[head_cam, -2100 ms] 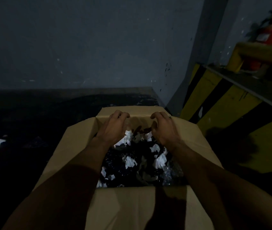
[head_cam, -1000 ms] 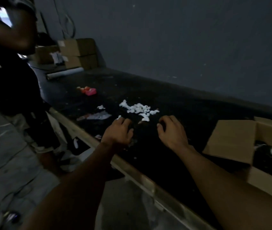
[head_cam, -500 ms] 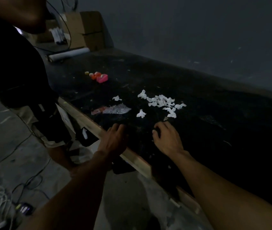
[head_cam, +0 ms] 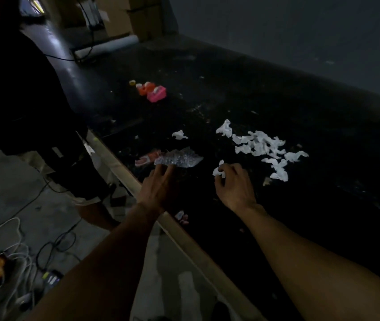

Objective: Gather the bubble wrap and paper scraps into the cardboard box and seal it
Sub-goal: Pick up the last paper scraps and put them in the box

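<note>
Head view: both hands have left the cardboard box and moved down the table (head_cam: pixel 277 216) to the leftover litter. The box is now out of frame, off to the right judging by the earlier views.

Left hand (head_cam: pixel 158 188) is flat with its fingers straight. The fingertips just touch the near edge of the bubble wrap (head_cam: pixel 179 158) and have no grip on it yet. Half a second ago this hand was short of it, at the table edge.

Right hand (head_cam: pixel 235 186) has its fingers curled, pinching a loose scrap (head_cam: pixel 218 171) that lay free on the table before.

The main pile of paper scraps (head_cam: pixel 260 144) is untouched, just beyond and right of the right hand. One stray scrap (head_cam: pixel 179 134) lies farther back, behind the bubble wrap. A red-and-white wrapper (head_cam: pixel 146 158) touches the wrap's left end.

Also in view:
- pink and orange items (head_cam: pixel 154 92) far up the table
- a roll (head_cam: pixel 108 46) at the far end
- a second person (head_cam: pixel 22 100) standing at the left
- cables (head_cam: pixel 10 251) on the floor

Step, as I judge it: the start of another pickup round. Some material is already in the box, but this batch still has to go over. The flaps aren't closed and sealing hasn't started.

The pile is many small bits, so it likely needs scooping or several grabs.
</note>
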Demonstrator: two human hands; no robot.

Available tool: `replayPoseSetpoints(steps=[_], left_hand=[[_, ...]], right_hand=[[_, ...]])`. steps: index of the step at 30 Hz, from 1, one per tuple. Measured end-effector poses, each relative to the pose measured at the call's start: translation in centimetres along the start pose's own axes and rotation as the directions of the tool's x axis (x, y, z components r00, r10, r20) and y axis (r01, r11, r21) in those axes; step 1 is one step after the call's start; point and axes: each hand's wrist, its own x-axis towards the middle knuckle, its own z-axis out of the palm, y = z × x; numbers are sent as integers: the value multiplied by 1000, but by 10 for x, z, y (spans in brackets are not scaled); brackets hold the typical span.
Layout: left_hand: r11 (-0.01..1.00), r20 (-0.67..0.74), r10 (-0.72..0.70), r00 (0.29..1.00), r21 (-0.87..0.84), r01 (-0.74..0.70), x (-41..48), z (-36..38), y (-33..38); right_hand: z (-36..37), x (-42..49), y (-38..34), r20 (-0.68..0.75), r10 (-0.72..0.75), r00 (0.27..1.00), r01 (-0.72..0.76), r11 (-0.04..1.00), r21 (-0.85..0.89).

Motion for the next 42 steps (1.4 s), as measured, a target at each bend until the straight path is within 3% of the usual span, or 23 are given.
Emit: replayPoseSetpoints(steps=[7, 16, 19, 23, 25, 27, 30, 34, 37, 40, 42], left_hand=[[992, 34, 113, 993, -57, -111, 72, 17, -48], [918, 60, 371, 927, -175, -356, 171, 53, -127], [898, 77, 432, 899, -130, -420, 205, 65, -142], [843, 150, 531, 834, -195, -502, 237, 79, -150], [854, 232, 517, 824, -214, -475, 246, 90, -150], [847, 216, 515, 829, -277, -454, 251, 98, -149], [840, 90, 513, 854, -259, -477, 255, 101, -145], [859, 109, 486, 867, -243, -451, 257, 98, -122], [868, 100, 471, 877, -232, -440, 256, 96, -96], [827, 136, 548, 825, -238, -510, 263, 95, -65], [772, 121, 621, 774, -267, -577, 266, 89, -39]], right_hand=[[41, 40, 14, 14, 215, 976, -215, 976, -28], [114, 85, -38, -23, 524, 851, -522, 851, 49], [136, 103, -60, -19, 548, 836, -549, 836, -22], [166, 123, -76, -1, 534, 846, -531, 841, -104], [179, 129, -79, -45, 515, 856, -516, 844, -148], [186, 135, -79, -131, 452, 882, -463, 883, -72], [178, 140, -79, -154, 471, 869, -468, 882, 57], [151, 140, -68, -110, 471, 875, -475, 880, -15], [126, 136, -59, -103, 550, 828, -550, 834, 31], [97, 124, -40, -117, 627, 770, -634, 773, -33], [74, 114, -26, -203, 665, 719, -691, 716, -101]])
